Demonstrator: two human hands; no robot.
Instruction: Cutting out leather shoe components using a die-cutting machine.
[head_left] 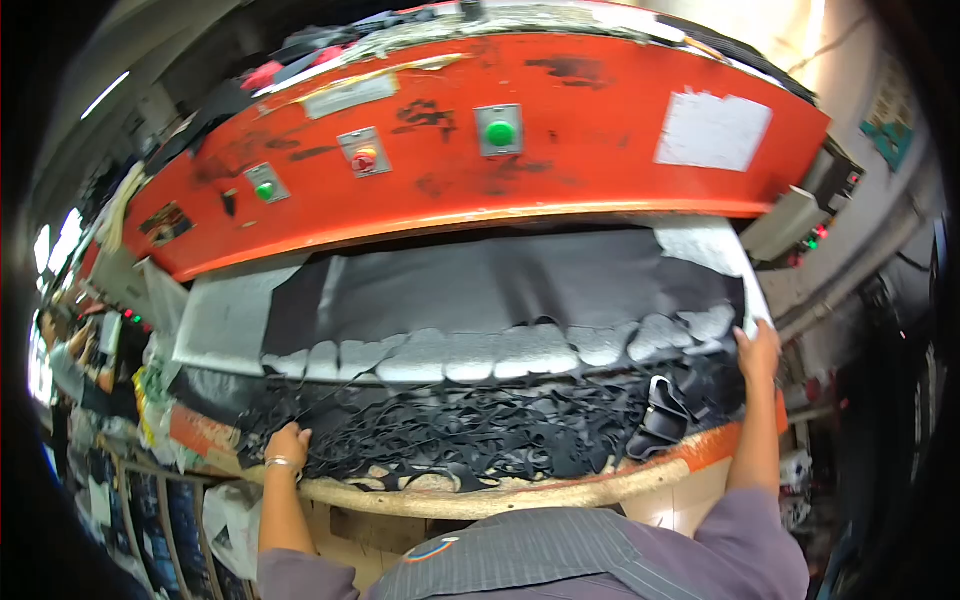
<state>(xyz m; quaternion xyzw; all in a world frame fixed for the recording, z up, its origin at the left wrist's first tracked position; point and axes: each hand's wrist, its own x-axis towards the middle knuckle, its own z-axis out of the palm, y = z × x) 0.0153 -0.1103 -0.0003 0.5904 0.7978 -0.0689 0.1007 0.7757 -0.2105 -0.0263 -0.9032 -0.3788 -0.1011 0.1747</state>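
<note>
A wide black sheet [440, 285] lies on a white cutting board [220, 320], its near edge cut out in rounded notches. In front of the board, a tangled web of black sheet scraps [520, 430] covers the near ledge. My left hand [288, 445] is closed on the scraps at their left end. My right hand [757, 352] is at the right edge of the board, fingers bent in beside the corner of the black sheet; what they grip is partly hidden. A metal cutting die [660, 415] with a pale rim rests on the scraps, left of my right hand.
Above the board spans a red press beam [600, 130] with green buttons [500, 132] and a red button [364, 160]. A grey control box [790, 220] stands at the right. Another person [75, 360] is at far left. A plastic bag [232, 525] sits near my left arm.
</note>
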